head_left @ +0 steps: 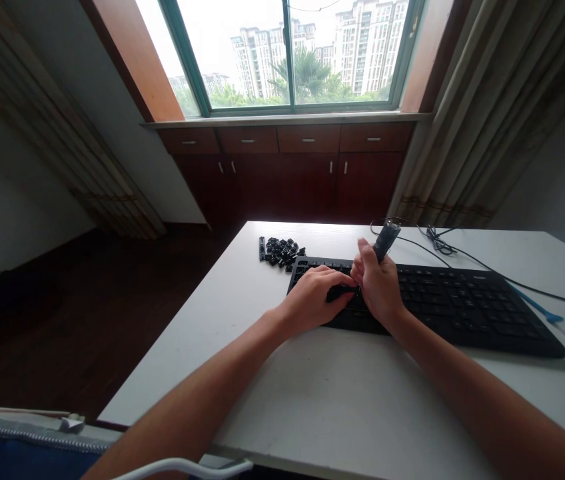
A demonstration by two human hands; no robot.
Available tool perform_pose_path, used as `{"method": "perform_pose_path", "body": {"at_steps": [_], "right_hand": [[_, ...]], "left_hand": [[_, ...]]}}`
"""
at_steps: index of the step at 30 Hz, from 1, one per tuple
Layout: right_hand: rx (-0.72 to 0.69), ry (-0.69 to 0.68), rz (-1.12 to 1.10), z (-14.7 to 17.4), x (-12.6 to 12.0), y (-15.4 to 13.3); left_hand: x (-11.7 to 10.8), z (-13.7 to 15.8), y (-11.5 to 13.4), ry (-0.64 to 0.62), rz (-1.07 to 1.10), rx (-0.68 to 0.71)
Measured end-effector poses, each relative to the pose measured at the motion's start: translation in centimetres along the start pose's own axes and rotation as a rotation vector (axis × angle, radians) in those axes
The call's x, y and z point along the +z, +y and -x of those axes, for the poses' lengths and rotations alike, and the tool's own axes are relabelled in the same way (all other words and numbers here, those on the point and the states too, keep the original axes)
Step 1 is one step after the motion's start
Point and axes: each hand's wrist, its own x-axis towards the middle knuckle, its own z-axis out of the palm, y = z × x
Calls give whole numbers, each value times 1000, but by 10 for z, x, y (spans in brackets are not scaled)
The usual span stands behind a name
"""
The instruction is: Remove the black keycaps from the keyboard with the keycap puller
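Note:
A black keyboard (462, 307) lies across the white table, and both of my hands are over its left half. My right hand (380, 283) is closed in a fist round a black-handled tool (387, 240), whose upper end sticks up with a bit of shiny metal. The tool's lower end is hidden by my fingers. My left hand (320, 293) rests at the keyboard's left part, its thumb and fingers closed round a small dark piece (340, 292) close beside my right hand; its kind is unclear. Loose black keycaps (282, 252) lie heaped off the keyboard's upper left corner.
A black cable (442, 243) lies coiled behind the keyboard and runs right. A blue-handled brush (537, 305) lies by the keyboard's right end. The white table (202, 347) has its left edge near my left arm. Cabinets (282, 180) stand beneath the window.

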Motion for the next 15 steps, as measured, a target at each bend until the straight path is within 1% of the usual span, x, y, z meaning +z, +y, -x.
{"method": "perform_pose_path", "body": {"at_steps": [3, 7, 9, 10, 12, 15], "right_hand": [[-12, -84, 25, 1, 1, 1], [-1, -173, -45, 3, 2, -1], [-11, -192, -53, 5, 3, -2], [-22, -194, -24, 6, 4, -3], [-50, -177, 101, 8, 4, -3], [-64, -152, 340, 12, 5, -2]], "left_hand": [[0, 1, 2, 26, 52, -32], [1, 3, 6, 140, 147, -199], [0, 5, 9, 161, 225, -221], [0, 5, 12, 150, 259, -203], [-1, 5, 17, 108, 288, -161], [0, 2, 25, 61, 233, -178]]}}
